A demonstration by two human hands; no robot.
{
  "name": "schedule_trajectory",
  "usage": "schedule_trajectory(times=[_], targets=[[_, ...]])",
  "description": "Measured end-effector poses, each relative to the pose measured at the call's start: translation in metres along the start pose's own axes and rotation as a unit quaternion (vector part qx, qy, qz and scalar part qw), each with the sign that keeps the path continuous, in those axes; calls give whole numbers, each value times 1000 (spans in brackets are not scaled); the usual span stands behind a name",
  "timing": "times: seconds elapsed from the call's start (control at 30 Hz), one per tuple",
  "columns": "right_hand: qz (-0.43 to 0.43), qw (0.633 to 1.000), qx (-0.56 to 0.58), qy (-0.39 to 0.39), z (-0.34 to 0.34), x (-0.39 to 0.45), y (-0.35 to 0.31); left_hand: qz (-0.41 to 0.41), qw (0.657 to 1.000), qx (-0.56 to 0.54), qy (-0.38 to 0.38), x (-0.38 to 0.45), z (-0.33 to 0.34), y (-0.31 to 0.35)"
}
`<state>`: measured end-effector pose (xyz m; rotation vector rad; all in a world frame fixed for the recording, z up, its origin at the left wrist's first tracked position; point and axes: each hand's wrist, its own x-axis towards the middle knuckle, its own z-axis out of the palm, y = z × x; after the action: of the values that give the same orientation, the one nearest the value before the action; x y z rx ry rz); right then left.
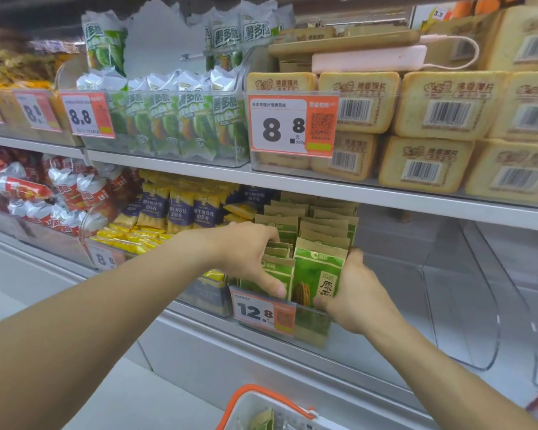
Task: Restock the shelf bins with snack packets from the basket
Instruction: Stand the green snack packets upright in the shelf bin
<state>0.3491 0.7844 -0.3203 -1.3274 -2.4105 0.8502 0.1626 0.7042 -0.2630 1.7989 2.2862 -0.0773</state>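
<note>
A clear shelf bin (311, 328) with a 12.8 price tag holds several green and brown snack packets in rows. My right hand (359, 294) grips the front green packet (316, 274) from its right side, standing it upright at the bin's front. My left hand (246, 252) reaches over the left row, fingers curled round the tops of the green packets (277, 268) there, thumb on the front one. The white basket with an orange rim (255, 405) sits below at the bottom edge, with a green packet (263, 422) inside.
Left of the bin lie blue and yellow packets (180, 209) and red packets (44, 193). The shelf above carries green chip bags (168, 119) and beige toast packs (441, 107). To the right a clear bin (466, 290) shows nothing inside.
</note>
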Motion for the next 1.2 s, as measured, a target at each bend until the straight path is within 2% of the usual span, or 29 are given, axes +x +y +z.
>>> schedule_trajectory(times=[0.07,0.2,0.37,0.53,0.7,0.77,0.87,0.97,1.1,1.2], targets=[[-3,1000,-3,5,-1,0,1,-4,1000,-27,3,4,-2,-3],[-6,1000,10,28,0,-1,2,11,1000,2,27,7,-4,-3],[-14,999,6,34,5,-2,0,55,989,109,80,2,-5,-2],[-27,1000,-14,-1,7,-2,-4,63,979,169,100,3,-1,-3],[-24,995,-33,-86,-3,0,-4,20,954,268,132,-7,12,13],[-19,991,-68,-114,-3,0,-7,11,956,253,147,-12,21,22],[-16,988,-83,-126,-4,2,-7,-15,974,169,150,-13,29,29],[1,986,-90,-140,-11,8,-4,-19,973,151,175,-10,33,28],[7,989,-55,-138,-10,12,-2,-15,965,140,220,-2,37,18],[-4,988,-11,-152,-8,15,4,-23,967,118,225,1,39,14]])
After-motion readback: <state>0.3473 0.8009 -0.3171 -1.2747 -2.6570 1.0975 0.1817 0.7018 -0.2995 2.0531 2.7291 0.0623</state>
